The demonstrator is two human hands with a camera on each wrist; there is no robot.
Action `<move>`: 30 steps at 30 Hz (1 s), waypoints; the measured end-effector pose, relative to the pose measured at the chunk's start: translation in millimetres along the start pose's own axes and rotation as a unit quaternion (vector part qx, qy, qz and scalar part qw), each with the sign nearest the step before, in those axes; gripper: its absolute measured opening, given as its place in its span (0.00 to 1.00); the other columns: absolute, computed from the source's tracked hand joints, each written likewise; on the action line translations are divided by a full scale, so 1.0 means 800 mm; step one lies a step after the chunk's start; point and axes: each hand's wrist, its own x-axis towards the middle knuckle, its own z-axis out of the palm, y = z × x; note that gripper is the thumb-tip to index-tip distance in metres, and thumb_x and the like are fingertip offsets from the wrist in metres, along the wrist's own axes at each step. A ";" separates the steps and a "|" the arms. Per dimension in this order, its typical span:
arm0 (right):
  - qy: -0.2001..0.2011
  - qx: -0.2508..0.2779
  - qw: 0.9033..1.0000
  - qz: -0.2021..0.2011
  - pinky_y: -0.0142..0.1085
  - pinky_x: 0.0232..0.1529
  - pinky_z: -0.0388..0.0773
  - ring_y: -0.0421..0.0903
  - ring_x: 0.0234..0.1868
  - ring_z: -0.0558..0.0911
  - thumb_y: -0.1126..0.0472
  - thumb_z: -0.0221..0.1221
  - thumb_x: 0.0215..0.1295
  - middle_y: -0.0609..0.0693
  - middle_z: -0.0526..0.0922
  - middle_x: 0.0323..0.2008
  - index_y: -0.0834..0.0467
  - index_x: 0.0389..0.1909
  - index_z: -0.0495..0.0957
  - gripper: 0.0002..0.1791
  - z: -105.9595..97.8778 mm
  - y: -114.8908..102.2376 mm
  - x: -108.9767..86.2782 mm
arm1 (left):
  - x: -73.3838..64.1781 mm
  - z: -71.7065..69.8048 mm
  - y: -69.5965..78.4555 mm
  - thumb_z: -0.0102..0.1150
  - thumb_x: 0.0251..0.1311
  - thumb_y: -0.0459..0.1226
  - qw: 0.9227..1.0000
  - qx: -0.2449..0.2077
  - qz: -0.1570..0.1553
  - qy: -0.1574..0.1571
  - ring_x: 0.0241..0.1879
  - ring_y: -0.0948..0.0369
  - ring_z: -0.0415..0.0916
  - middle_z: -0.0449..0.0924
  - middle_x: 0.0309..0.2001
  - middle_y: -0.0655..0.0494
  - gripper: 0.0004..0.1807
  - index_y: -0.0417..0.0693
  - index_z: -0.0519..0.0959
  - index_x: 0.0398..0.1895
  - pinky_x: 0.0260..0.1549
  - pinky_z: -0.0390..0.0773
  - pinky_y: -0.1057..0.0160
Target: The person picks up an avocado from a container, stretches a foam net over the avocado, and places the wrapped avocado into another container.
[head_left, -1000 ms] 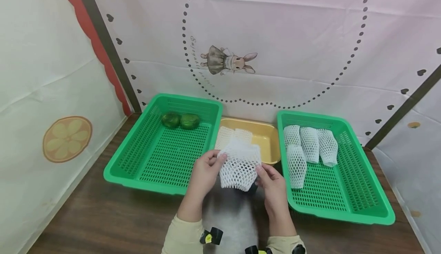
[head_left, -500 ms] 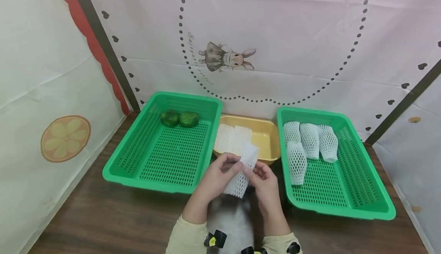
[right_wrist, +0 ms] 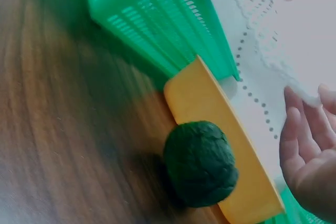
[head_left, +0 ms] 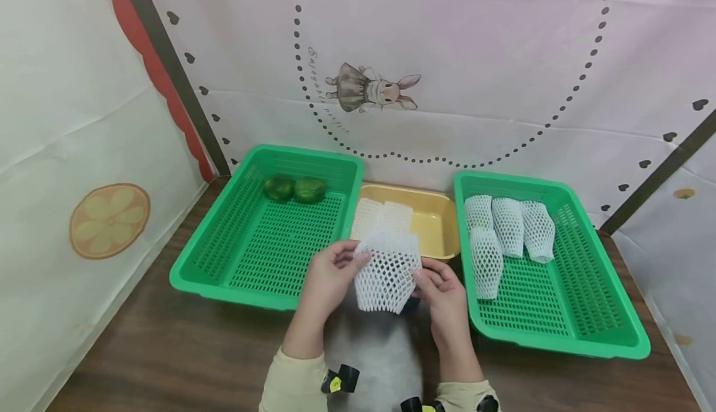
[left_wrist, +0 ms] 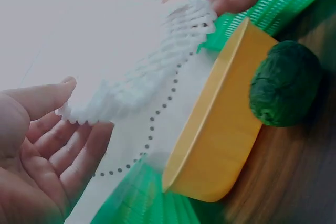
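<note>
Both hands hold a white foam net sleeve [head_left: 387, 272] stretched flat above the table. My left hand [head_left: 329, 278] pinches its left edge between thumb and fingers, and my right hand [head_left: 444, 297] pinches the right edge. In the right wrist view the sleeve's mouth [right_wrist: 257, 14] gapes slightly. Beneath the sleeve, a dark green, wrinkled roundish item [left_wrist: 286, 83] sits on the table just in front of the yellow basin [left_wrist: 223, 129]; the sleeve mostly hides it from the head view. More white net sleeves [head_left: 380, 216] lie in the basin.
On the left, a green basket [head_left: 263, 256] holds two shiny green roundish items [head_left: 294, 189] at its back. The right green basket [head_left: 559, 303] contains several net-covered pieces [head_left: 509, 225]. A printed cloth [head_left: 475, 76] hangs behind.
Half a second ago the hands were closer together with the sleeve narrow and tilted. They have since moved apart, and the sleeve is spread wide again, much as one second ago.
</note>
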 end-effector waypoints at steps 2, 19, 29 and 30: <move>-0.024 -0.038 0.999 -0.001 0.37 0.40 0.76 0.44 0.40 0.80 0.65 0.58 0.63 0.51 0.83 0.38 0.65 0.48 0.73 0.14 0.000 0.004 0.000 | -0.001 -0.001 0.000 0.59 0.60 0.43 1.000 0.008 0.007 -0.015 0.38 0.56 0.78 0.80 0.38 0.49 0.18 0.42 0.77 0.49 0.37 0.77 0.58; -0.060 -0.387 0.920 -0.012 0.60 0.56 0.57 0.66 0.60 0.57 0.75 0.65 0.44 0.65 0.62 0.61 0.59 0.61 0.65 0.39 -0.008 0.053 0.009 | -0.007 -0.007 -0.003 0.77 0.35 0.46 0.998 -0.004 0.002 -0.056 0.46 0.53 0.71 0.63 0.59 0.48 0.63 0.68 0.41 0.71 0.45 0.70 0.50; -0.034 -0.246 0.969 0.008 0.46 0.49 0.69 0.56 0.51 0.70 0.69 0.63 0.53 0.63 0.66 0.54 0.63 0.61 0.58 0.35 -0.005 0.034 0.004 | -0.012 -0.006 -0.001 0.67 0.47 0.33 0.994 -0.028 0.045 -0.096 0.36 0.59 0.76 0.71 0.49 0.48 0.46 0.49 0.49 0.67 0.35 0.76 0.58; -0.036 -0.219 0.975 0.010 0.42 0.46 0.70 0.55 0.50 0.71 0.68 0.63 0.54 0.62 0.66 0.53 0.63 0.61 0.57 0.35 -0.004 0.028 0.003 | -0.013 -0.006 -0.001 0.67 0.49 0.34 0.993 -0.028 0.047 -0.101 0.37 0.59 0.76 0.72 0.48 0.49 0.43 0.49 0.52 0.66 0.36 0.76 0.59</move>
